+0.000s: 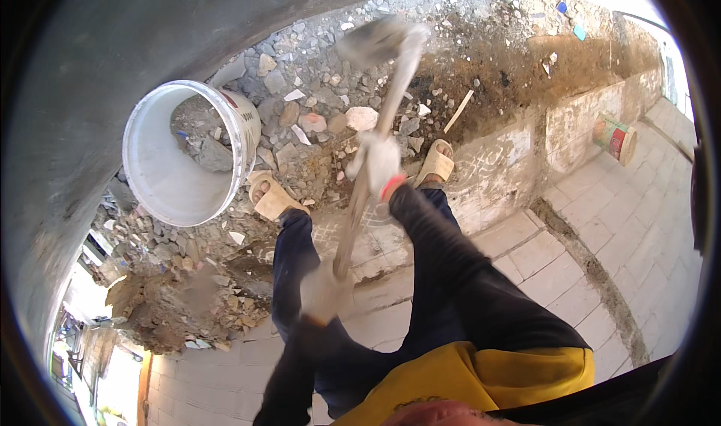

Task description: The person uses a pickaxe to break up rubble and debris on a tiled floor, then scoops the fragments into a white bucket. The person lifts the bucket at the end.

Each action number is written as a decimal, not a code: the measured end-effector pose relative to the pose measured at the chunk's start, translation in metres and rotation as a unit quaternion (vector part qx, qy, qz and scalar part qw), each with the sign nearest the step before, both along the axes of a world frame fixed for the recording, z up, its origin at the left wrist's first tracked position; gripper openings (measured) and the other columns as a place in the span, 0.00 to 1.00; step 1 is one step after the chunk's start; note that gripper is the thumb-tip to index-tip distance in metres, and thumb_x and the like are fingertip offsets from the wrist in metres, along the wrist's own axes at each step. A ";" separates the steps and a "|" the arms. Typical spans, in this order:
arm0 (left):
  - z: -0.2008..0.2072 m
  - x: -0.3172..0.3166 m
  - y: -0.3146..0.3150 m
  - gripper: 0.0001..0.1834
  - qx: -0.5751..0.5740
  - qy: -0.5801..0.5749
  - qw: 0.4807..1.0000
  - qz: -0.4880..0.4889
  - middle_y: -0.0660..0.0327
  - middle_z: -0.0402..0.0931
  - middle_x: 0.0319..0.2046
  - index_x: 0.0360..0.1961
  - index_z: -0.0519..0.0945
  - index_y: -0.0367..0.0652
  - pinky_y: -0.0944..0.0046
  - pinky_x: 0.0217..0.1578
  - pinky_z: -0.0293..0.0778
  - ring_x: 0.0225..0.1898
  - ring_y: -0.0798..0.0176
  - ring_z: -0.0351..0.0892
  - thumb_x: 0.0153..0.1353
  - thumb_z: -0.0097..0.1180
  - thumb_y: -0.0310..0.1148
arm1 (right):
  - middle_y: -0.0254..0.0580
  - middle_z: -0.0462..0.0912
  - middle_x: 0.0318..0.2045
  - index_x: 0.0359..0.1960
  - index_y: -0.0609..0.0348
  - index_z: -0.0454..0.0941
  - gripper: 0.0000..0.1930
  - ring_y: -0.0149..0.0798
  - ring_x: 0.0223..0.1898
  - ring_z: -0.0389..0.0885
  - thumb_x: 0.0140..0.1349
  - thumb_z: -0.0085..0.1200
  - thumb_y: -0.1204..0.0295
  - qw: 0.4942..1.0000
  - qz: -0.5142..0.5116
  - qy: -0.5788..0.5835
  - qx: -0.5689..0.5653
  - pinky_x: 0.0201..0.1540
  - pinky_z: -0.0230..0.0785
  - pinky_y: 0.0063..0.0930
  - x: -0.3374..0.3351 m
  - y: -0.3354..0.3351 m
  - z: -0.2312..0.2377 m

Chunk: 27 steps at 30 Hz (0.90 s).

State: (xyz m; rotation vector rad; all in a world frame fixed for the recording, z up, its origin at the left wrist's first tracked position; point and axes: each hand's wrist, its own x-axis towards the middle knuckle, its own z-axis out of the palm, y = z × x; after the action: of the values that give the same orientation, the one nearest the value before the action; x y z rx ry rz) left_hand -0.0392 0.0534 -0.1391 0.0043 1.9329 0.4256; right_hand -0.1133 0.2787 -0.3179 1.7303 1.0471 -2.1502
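"Where was the long-handled tool (388, 113)?"
"Right of the white bucket (161, 172) — clasped in the left hand (324, 291) and right hand (382, 160)."
"And around?"
"Rubble (324, 98) lay beside the bucket — a tub (613, 138) well to its right."

Right hand (381, 163): gap left of fingers, then white bucket (155, 159). Long-handled tool (354, 217) bars way ahead. Right of fingers: free room above pale masonry (492, 174).

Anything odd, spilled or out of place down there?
The open-toed sandals stand out: toes are exposed amid broken rubble while the left hand and right hand grip a long-handled tool, which seems risky. Rubble also lies beside the white bucket, but I can't tell whether any spilled from it.
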 end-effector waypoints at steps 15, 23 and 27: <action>-0.050 0.015 0.021 0.24 0.002 -0.142 0.976 0.168 0.40 0.87 0.35 0.48 0.82 0.35 0.45 0.43 0.81 0.40 0.36 0.89 0.63 0.66 0.47 | 0.39 0.80 0.29 0.41 0.58 0.80 0.07 0.43 0.23 0.82 0.72 0.63 0.69 0.994 0.087 -0.052 -0.045 0.29 0.86 0.51 0.016 0.002 -0.105; 0.026 0.125 0.025 0.19 -0.047 -0.127 0.986 0.097 0.42 0.87 0.36 0.51 0.81 0.41 0.38 0.46 0.82 0.40 0.33 0.89 0.66 0.64 0.42 | 0.33 0.76 0.23 0.40 0.56 0.78 0.12 0.36 0.18 0.77 0.69 0.69 0.65 0.985 0.074 -0.147 -0.044 0.21 0.77 0.38 0.096 -0.005 0.006; -0.065 0.050 0.070 0.19 0.007 -0.064 0.996 0.061 0.41 0.87 0.35 0.52 0.79 0.44 0.35 0.43 0.82 0.39 0.32 0.89 0.69 0.60 0.45 | 0.36 0.74 0.23 0.38 0.58 0.82 0.08 0.38 0.18 0.76 0.69 0.63 0.67 0.992 0.095 -0.011 0.078 0.23 0.79 0.39 0.027 0.070 -0.050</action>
State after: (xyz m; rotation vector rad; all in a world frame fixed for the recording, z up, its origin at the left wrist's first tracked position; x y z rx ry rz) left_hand 0.0108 0.1235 -0.2045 -0.1282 1.8102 0.5085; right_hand -0.0867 0.3486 -0.3677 1.6373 1.3462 -1.9767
